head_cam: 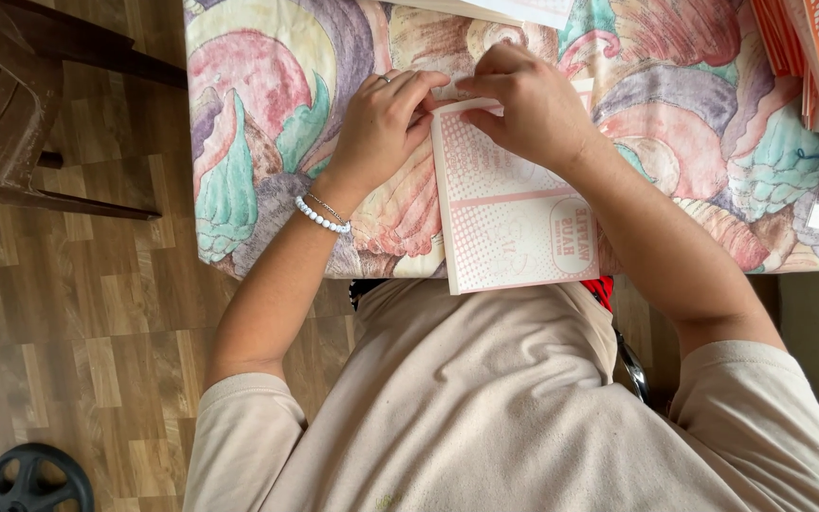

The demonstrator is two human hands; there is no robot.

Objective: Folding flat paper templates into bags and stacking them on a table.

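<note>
Both arms reach forward from the torso toward twelve o'clock, bare below short beige sleeves. The left forearm rises from about seven o'clock, angled inward, a white beaded bracelet and a thin chain circling the wrist. The left hand [383,123] lies knuckles up, fingers curled and pinched together, a ring on one finger, fingertips aimed toward three o'clock. The right forearm climbs from about four o'clock, slanting inward. The right hand [528,102] is bent at the wrist, fingers curled down, tips aimed toward nine o'clock. The two hands meet fingertip to fingertip.
</note>
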